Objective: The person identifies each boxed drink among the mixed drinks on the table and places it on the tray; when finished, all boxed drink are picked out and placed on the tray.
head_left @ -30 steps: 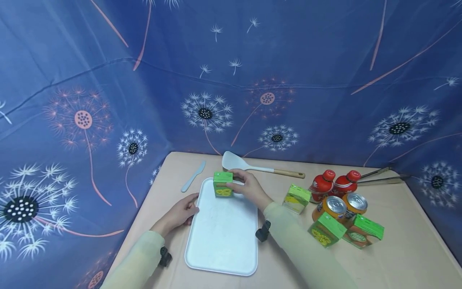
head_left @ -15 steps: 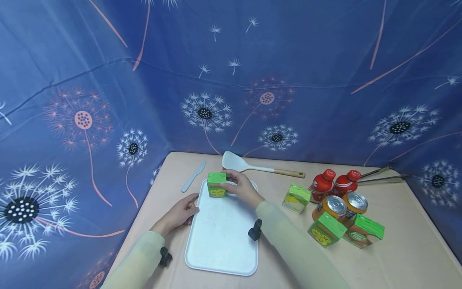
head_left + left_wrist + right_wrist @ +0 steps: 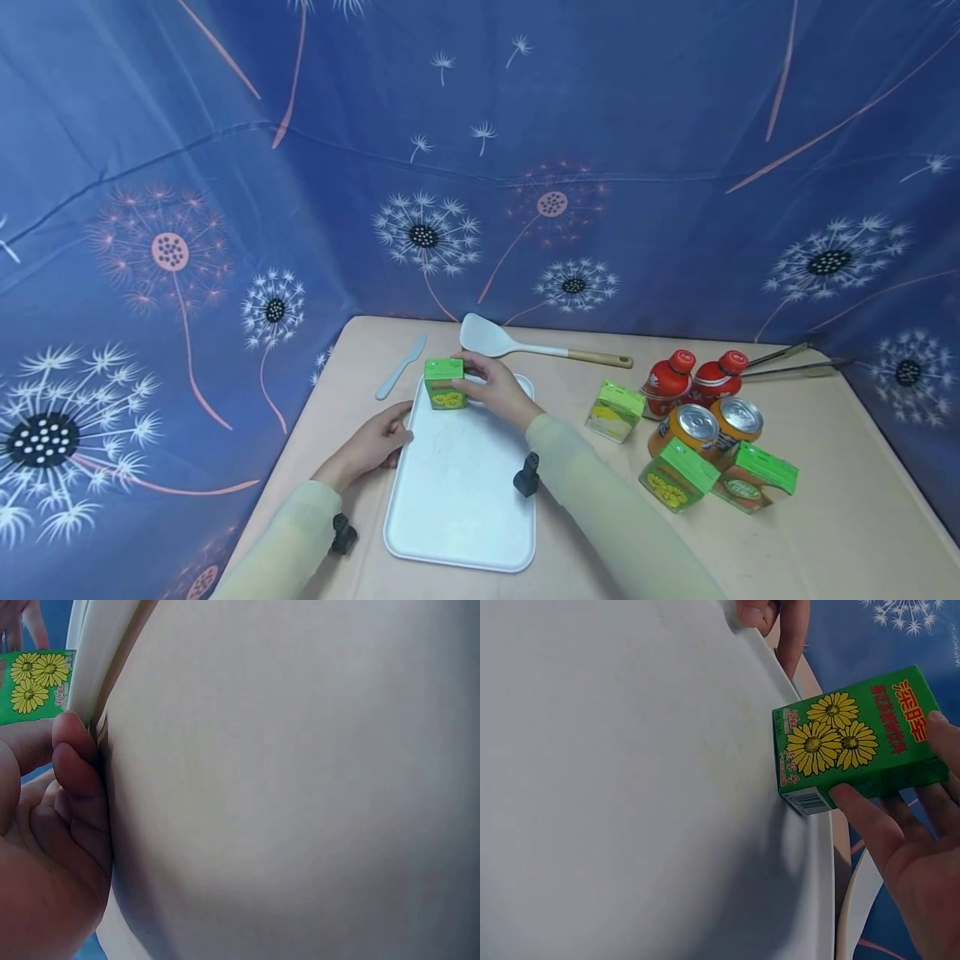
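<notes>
A person in pale green sleeves works with two bare hands at a beige surface point(image 3: 832, 550). The right hand point(image 3: 501, 390) holds a small green drink carton point(image 3: 447, 394) between thumb and fingers. The carton (yellow flowers printed on its side) is upright at the far left corner of a white rectangular tray point(image 3: 461, 500); whether its base touches the tray is hard to judge from these angles. The left hand point(image 3: 366, 446) pinches the tray's left rim, fingers curled. Beyond the tray lie a pale blue knife point(image 3: 402, 367), to the left, and a white spatula point(image 3: 543, 351) with a wooden handle end. Well apart to the right, two red bottles point(image 3: 667, 386) stand behind two orange cans point(image 3: 692, 432), with three more green cartons point(image 3: 678, 477) around them. Blue dandelion-patterned cloth point(image 3: 652, 125) hangs behind.
</notes>
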`<state>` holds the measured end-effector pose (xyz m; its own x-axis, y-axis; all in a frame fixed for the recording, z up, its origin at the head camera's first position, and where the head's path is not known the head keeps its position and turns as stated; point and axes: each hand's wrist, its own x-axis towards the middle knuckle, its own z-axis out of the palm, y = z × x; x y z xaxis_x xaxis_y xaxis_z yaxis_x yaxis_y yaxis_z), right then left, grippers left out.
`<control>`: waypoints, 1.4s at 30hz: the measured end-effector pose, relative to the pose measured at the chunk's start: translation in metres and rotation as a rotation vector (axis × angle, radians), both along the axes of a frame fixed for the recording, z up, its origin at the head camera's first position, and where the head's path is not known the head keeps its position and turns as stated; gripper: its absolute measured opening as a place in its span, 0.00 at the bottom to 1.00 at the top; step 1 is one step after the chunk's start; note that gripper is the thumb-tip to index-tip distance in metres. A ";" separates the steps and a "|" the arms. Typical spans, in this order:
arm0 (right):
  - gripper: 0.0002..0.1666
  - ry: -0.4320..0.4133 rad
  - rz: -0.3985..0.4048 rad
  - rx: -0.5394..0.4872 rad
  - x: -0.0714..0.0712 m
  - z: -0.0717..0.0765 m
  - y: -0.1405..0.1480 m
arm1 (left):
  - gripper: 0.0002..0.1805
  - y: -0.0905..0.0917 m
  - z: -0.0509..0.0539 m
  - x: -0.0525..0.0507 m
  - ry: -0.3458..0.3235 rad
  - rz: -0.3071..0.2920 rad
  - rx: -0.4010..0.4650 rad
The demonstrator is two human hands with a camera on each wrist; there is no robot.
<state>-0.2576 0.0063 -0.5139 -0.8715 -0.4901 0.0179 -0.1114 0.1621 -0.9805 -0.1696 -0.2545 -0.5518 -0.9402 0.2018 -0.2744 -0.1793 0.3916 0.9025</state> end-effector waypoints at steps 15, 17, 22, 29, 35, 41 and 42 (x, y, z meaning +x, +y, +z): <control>0.36 -0.024 0.015 -0.023 -0.001 -0.003 0.004 | 0.35 0.000 0.000 0.000 0.010 -0.012 -0.021; 0.37 -0.016 0.013 -0.015 0.000 -0.002 0.005 | 0.35 0.000 0.000 -0.001 0.010 -0.014 -0.017; 0.38 0.032 0.004 0.016 0.004 0.002 0.008 | 0.35 0.000 -0.001 -0.001 0.009 -0.012 -0.010; 0.35 0.058 -0.019 0.022 0.009 0.008 0.015 | 0.35 0.000 -0.002 -0.001 0.018 -0.016 -0.022; 0.32 0.097 -0.026 0.039 0.014 0.021 0.027 | 0.35 0.000 -0.002 -0.002 0.029 -0.021 -0.031; 0.32 0.111 -0.023 0.028 0.019 0.029 0.041 | 0.35 0.000 -0.003 -0.002 0.029 -0.021 -0.029; 0.32 0.120 -0.018 0.018 0.020 0.029 0.044 | 0.35 0.000 -0.003 -0.002 0.030 -0.021 -0.028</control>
